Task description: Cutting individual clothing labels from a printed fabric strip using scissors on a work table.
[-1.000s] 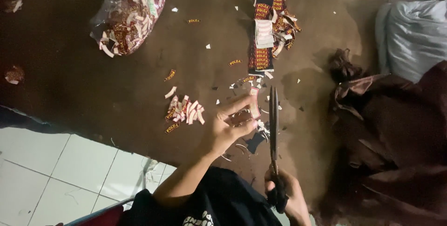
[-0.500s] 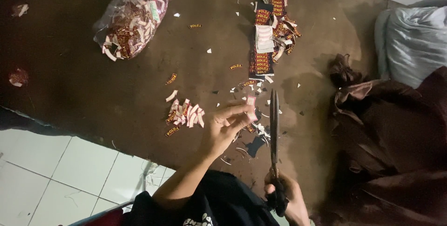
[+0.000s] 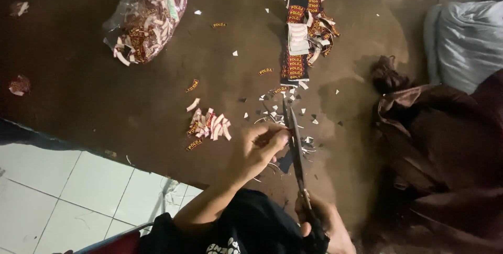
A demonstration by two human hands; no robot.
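My right hand [image 3: 322,225] grips the handles of long dark scissors [image 3: 294,144], whose blades point away from me over the brown mat. My left hand [image 3: 259,149] pinches a small dark red label piece right beside the blades. A small pile of cut red and white labels [image 3: 209,127] lies just left of my left hand. A folded strip of dark red woven labels [image 3: 298,44] stretches away beyond the scissor tips. Small white and dark scraps [image 3: 283,108] are scattered around the blades.
A clear plastic bag full of cut labels [image 3: 146,15] sits at the far left of the brown mat [image 3: 105,91]. Crumpled brown cloth [image 3: 440,149] lies to the right, a grey cushion [image 3: 466,39] behind it. White floor tiles [image 3: 68,196] show at lower left.
My left hand has lowered and closed its fingers on the label piece next to the blades. The scissors have shifted slightly; the view has drifted a little.
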